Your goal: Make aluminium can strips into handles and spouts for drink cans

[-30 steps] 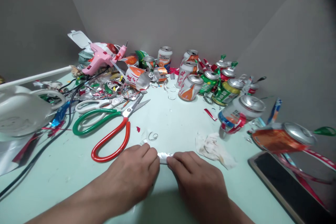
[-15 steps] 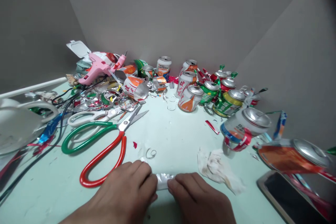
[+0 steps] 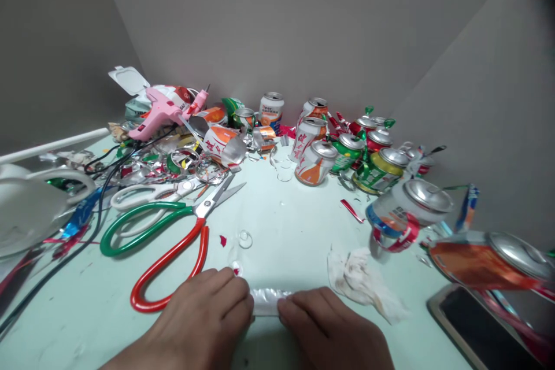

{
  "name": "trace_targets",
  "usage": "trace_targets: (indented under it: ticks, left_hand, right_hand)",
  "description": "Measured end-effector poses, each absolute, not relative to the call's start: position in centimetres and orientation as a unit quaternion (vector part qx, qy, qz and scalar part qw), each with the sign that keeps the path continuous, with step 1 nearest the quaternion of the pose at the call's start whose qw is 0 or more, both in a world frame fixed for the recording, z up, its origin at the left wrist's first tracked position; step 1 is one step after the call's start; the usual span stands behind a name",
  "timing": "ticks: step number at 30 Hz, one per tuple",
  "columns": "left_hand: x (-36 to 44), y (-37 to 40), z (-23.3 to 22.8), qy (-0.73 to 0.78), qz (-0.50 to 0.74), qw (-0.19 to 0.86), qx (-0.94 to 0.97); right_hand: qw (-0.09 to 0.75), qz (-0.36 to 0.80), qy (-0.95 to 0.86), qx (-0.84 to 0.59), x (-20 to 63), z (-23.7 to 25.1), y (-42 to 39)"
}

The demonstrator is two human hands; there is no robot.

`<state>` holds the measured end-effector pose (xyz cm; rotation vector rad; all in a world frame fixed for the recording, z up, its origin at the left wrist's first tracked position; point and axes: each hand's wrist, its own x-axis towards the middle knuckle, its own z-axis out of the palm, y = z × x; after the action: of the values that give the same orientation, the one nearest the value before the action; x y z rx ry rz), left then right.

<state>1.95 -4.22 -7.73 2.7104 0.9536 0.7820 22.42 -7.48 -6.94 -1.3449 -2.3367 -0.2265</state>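
I see a small silvery strip (image 3: pixel 265 302) lying flat on the pale green bench (image 3: pixel 286 225), low in view and close to me. My left hand (image 3: pixel 208 318) presses on its left end and my right hand (image 3: pixel 329 329) on its right end, so only the short middle part shows between them. The fingers (image 3: pixel 234 295) of both hands are curled down and closed onto the strip, pinning it against the bench.

Just beyond the left hand lie a tiny red-and-white scrap (image 3: pixel 236 269), a clear ring (image 3: pixel 245 239) and a red chip (image 3: pixel 222 240). Left of those is a pair of scissors (image 3: pixel 173 237) with one red and one green handle, the red loop near my left knuckles; white scissors (image 3: pixel 151 193) lie behind them. Right of the strip, just beside my right hand, sits a crumpled tissue (image 3: pixel 359 277).

Further back stands a cluster of cans (image 3: pixel 338 150), some upright, some tilted, with cut metal scraps (image 3: pixel 182 159) strewn to their left. A pink glue gun (image 3: pixel 160 111) rests on that heap, with black cables (image 3: pixel 104 185) running from it toward the left edge. On the right, a cut can (image 3: pixel 407 208) and an orange can (image 3: pixel 485 257) lie on their sides, and a phone (image 3: pixel 481 329) lies flat at the near right corner.
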Motion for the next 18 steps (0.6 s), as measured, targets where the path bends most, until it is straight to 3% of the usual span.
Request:
trace_targets:
  ticks: [18]
  left_hand:
    - [2.0,-4.4,-6.2,0.348,0.246,0.189,0.885]
  right_hand:
    - [0.197,-0.022,-0.842,-0.503,23.4,-5.9,-8.0]
